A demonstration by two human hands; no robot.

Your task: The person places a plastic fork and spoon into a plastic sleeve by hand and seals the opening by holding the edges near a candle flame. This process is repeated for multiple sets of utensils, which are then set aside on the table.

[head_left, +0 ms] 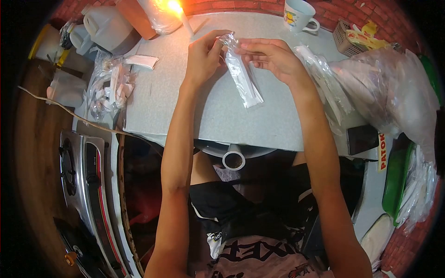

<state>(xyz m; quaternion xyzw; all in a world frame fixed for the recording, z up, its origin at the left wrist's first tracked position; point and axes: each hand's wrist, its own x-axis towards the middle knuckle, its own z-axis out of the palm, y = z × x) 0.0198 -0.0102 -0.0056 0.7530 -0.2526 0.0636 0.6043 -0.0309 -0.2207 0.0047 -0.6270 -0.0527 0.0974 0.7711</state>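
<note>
A narrow clear plastic sleeve [242, 78] with something long and white inside hangs slantwise over the grey table [162, 109]. Its crumpled upper end is held in the fingers of my left hand [203, 58]. From the other side, my right hand [273, 56] pinches the same end between thumb and fingertips. The sleeve's lower end points toward me. A lit white candle [186, 24] stands just beyond my left hand, its flame up and to the left of the sleeve.
Plastic jugs [109, 30] and a bag of white pieces [111, 88] sit left. A mug [299, 16], small basket [345, 39], filled plastic sleeves [324, 83], large clear bag [389, 85] and dark phone-like slab [363, 139] lie right. A gas stove [85, 176] stands lower left.
</note>
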